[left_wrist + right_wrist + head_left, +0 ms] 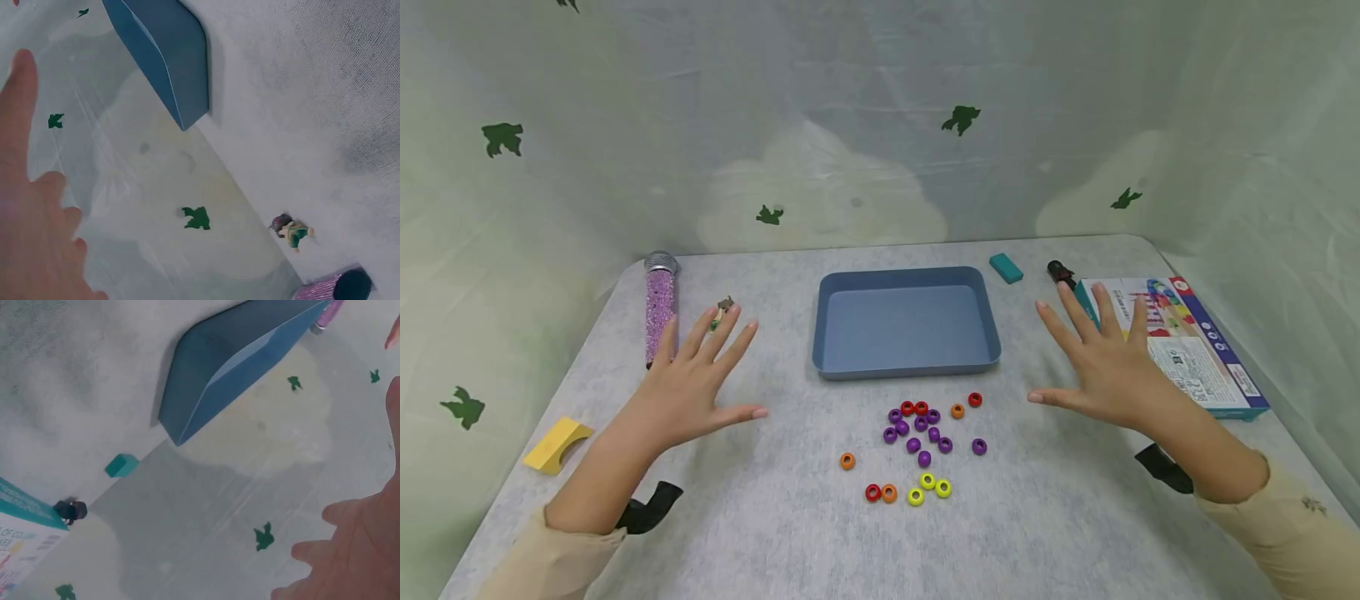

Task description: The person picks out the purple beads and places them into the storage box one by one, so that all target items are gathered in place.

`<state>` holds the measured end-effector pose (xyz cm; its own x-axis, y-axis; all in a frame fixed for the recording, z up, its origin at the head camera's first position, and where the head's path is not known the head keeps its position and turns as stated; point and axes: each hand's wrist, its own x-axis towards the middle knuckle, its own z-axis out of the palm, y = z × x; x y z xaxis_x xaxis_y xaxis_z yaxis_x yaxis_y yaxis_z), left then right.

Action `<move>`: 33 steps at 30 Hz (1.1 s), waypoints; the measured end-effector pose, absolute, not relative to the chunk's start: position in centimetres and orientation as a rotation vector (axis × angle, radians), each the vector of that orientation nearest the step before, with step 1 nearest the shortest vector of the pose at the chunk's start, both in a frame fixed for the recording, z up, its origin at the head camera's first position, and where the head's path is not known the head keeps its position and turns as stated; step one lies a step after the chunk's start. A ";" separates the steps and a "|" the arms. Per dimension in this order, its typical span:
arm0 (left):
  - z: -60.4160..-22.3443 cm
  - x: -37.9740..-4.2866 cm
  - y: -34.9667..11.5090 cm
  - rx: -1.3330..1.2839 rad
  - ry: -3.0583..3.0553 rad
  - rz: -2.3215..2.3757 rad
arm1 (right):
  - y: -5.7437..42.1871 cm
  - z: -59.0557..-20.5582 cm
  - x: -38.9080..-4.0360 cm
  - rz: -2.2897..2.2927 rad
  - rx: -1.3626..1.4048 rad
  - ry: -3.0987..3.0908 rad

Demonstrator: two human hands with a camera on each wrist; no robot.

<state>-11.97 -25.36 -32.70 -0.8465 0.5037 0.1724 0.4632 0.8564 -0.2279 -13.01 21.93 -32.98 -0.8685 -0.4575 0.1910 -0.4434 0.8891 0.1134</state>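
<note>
Head view: the left hand [692,404] and right hand [1108,375] are spread wide, and between them a tray [906,325] is set on the tabletop [760,533], with beads [924,459] scattered before it. By the left wrist camera a figurine [292,232] is shown near a microphone [322,290]; by the right, a block [122,465] between the tray and a box [28,531].

Beads [913,445] before the tray [906,325], microphone [660,307] to its left, box [1195,367] to its right.
</note>
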 end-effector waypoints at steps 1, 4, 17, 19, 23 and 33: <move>-32.7 -12.2 -25.4 -0.764 -2.788 0.245 | 21.8 -32.9 -12.9 -0.083 0.696 -2.834; -33.0 -13.0 -25.4 -0.826 -2.740 0.173 | 21.4 -32.6 -12.6 -0.010 0.753 -2.784; -37.9 -18.5 -22.3 -0.809 -2.813 -0.462 | 18.3 -37.0 -9.7 0.801 1.017 -2.772; -38.6 -19.0 -21.9 -0.767 -2.871 -0.595 | 17.9 -38.1 -9.5 0.918 1.016 -2.801; -39.9 -19.7 -21.4 -0.666 -2.961 -0.827 | 17.4 -40.1 -9.2 1.126 1.037 -2.830; -41.5 -20.7 -21.0 -0.559 -3.060 -1.118 | 17.2 -42.9 -9.6 1.162 1.133 -2.957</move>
